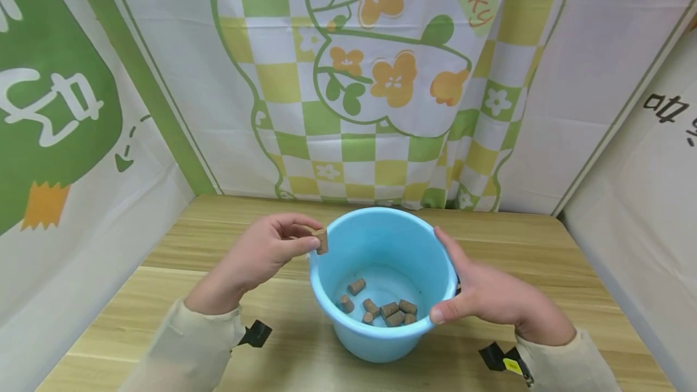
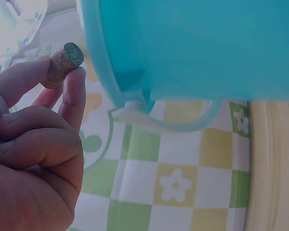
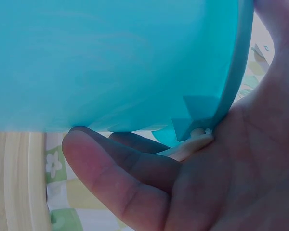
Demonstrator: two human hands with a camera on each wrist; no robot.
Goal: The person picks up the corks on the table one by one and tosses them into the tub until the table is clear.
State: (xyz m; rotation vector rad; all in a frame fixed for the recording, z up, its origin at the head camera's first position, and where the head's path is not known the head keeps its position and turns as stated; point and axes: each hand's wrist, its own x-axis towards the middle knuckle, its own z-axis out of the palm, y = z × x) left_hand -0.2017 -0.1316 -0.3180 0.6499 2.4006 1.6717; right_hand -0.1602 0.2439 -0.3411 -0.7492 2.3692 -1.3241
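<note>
A light-blue bucket (image 1: pixel 376 343) stands upright on the table, with several brown corks (image 1: pixel 389 310) lying loose on its bottom. At the bucket's left rim, my left hand (image 1: pixel 264 250) pinches one cork (image 1: pixel 323 241) between thumb and fingertips. In the left wrist view that cork (image 2: pixel 62 65) is tilted, its speckled end turned outward, and it appears apart from the bucket wall. My right hand (image 1: pixel 487 295) holds the bucket at its right rim, thumb over the front of the edge. In the right wrist view, its fingers (image 3: pixel 115 178) lie under the rim along the outer wall, near the handle (image 3: pixel 190 147).
The wooden table (image 1: pixel 218 228) carries the bucket. Behind it hangs a checked, flowered curtain (image 1: pixel 376 156), and printed cloth walls rise on the left (image 1: pixel 163 198) and right (image 1: pixel 642 198). The bucket's pale handle (image 2: pixel 183 126) hangs at its outer side.
</note>
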